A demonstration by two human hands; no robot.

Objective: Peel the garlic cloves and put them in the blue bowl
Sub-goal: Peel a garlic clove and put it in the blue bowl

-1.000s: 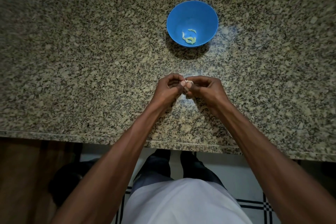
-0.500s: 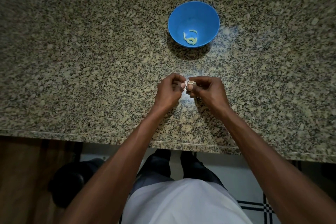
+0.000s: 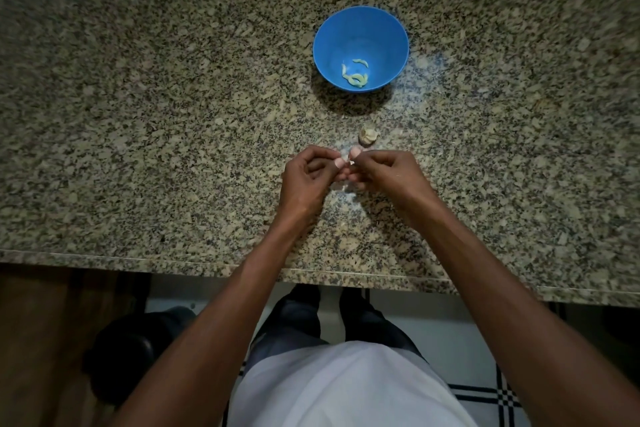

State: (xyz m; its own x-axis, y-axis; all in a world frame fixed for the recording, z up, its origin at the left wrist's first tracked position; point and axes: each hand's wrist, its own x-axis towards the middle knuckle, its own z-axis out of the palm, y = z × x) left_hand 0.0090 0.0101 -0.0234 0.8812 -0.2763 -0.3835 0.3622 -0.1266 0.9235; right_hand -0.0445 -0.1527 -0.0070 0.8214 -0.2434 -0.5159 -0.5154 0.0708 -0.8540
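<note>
We pinch a garlic clove [image 3: 349, 163] between the thumb and fingertips of our left hand [image 3: 306, 178] and right hand [image 3: 384, 173]; the clove is mostly hidden, so how much skin remains we cannot tell. It is light, firm and small, its papery skin brittle and its bared flesh likely slick, so we should hold by the ends and pick at a loose edge. Just beyond lies the rest of the garlic [image 3: 368, 137], and farther back the blue bowl [image 3: 394, 45] holding peeled cloves [image 3: 355, 74].
</note>
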